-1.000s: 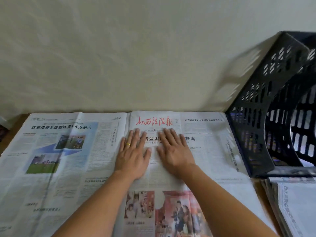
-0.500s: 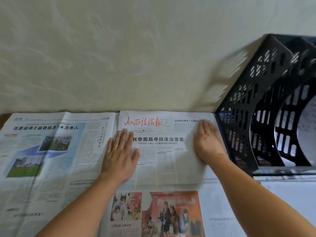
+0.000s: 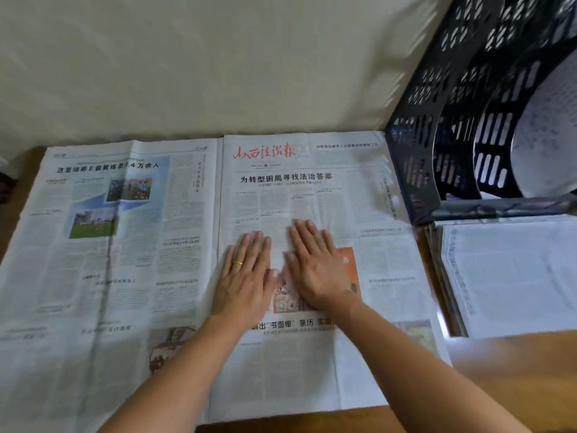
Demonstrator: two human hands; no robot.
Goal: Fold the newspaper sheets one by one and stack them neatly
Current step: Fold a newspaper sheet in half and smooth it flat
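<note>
A folded newspaper sheet with a red masthead lies on the right half of a wider open newspaper spread. My left hand, wearing a gold ring, lies flat on the folded sheet near its left fold. My right hand rests flat beside it, thumbs nearly touching, partly over an orange picture. Both palms press down with fingers extended and hold nothing. A stack of folded newspapers lies to the right.
A black perforated plastic file rack stands at the back right against the pale wall. The wooden tabletop shows at the front right. A dark object sits at the far left edge.
Both hands have slid toward me down the folded sheet. My right hand came back from the sheet's upper right corner to sit beside my left hand. The view has tilted downward.
</note>
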